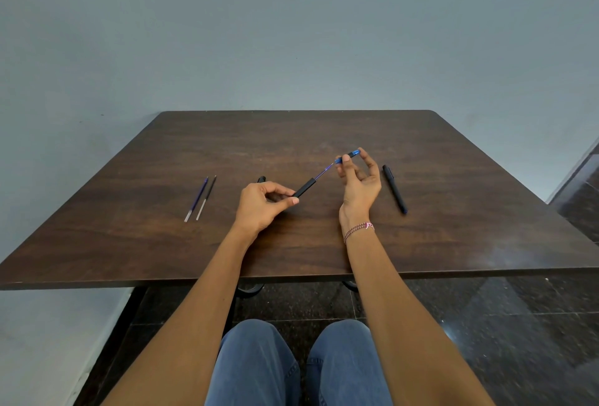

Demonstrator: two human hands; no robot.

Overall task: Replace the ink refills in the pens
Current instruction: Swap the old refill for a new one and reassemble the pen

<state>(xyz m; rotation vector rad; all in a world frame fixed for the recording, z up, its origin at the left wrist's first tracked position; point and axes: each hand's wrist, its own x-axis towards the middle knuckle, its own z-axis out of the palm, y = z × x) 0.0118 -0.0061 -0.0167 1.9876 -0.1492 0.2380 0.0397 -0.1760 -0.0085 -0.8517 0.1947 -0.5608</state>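
Black barrel point(304, 189) gripped over desk point(129, 243) by left hand point(259, 208), fingers point(287, 203) curled round it. Blue tip section point(348, 156) pinched in right hand point(359, 185). Thin refill point(322, 174) exposed between: light, bendy, best grasped near tip. Spare refills point(199, 199) laid left.

a dark wooden table point(291, 243) stands against a grey wall point(291, 32) on black tiled floor point(502, 324)

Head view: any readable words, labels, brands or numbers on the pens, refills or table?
None can be read. The pen barrel in the left hand, the blue piece in the right hand, the capped pen, the two loose refills and the table show no legible marking.
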